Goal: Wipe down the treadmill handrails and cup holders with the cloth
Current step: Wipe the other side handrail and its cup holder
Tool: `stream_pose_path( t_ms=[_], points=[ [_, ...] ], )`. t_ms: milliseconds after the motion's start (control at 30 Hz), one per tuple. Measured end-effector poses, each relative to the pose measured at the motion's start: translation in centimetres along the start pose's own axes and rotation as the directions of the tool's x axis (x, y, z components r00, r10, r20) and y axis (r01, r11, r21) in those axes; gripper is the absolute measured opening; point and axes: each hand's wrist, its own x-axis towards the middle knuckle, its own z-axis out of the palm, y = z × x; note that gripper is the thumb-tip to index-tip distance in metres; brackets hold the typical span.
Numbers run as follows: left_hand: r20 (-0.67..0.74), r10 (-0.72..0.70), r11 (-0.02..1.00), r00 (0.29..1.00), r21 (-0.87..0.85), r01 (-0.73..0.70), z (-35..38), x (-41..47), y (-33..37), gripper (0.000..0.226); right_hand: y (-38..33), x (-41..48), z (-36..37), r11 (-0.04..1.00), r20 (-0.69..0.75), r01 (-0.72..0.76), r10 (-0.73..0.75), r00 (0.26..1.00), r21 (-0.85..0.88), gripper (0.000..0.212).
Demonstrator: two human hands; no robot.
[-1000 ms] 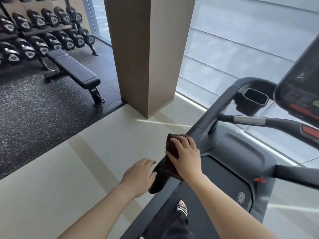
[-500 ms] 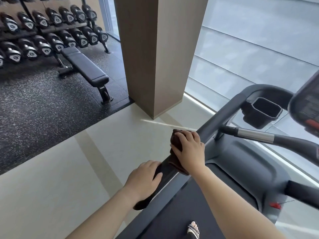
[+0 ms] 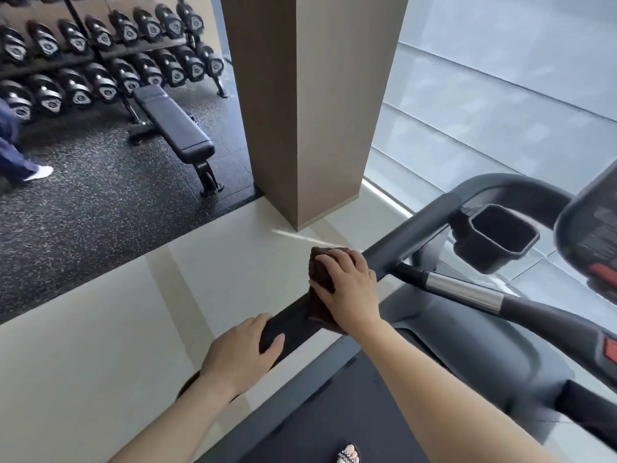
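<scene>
Here my right hand (image 3: 350, 292) clamps the cloth (image 3: 322, 279) around the handrail (image 3: 400, 242) at frame centre, my left hand (image 3: 240, 355) grips its end, and bunched cloth may slip off.

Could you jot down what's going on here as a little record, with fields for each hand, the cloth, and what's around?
place: gym
right hand: presses the brown cloth onto the treadmill's left handrail
left hand: grips the near end of the same handrail, bare
cup holder: farther up the rail, looks empty
background: weight bench, dumbbell rack, pillar
also seen: another person's leg at the left edge
</scene>
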Motion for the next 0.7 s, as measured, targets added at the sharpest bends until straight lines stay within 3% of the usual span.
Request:
stream_pose_path(
  t_ms=[233, 433, 700],
  points=[
    [-0.037, -0.069, 0.997, 0.997, 0.039, 0.07, -0.5, -0.5, 1.0, 0.042, 0.0, 0.1, 0.8, 1.0, -0.019, -0.025, 0.025, 1.0, 0.0, 0.038],
    [-0.024, -0.053, 0.999, 0.998, -0.004, 0.053, -0.2, 1.4, 3.4, 0.037, 3.2, 1.0, 0.3, 0.993, -0.057, 0.117, -0.116, 0.992, 0.022, 0.04],
    [0.023, 0.116, 0.993, 0.993, -0.038, -0.115, 0.9, 7.5, 8.2, 0.039, 6.7, 3.2, -1.5, 0.987, -0.137, -0.16, 0.16, 0.978, 0.011, 0.041]
  ],
)
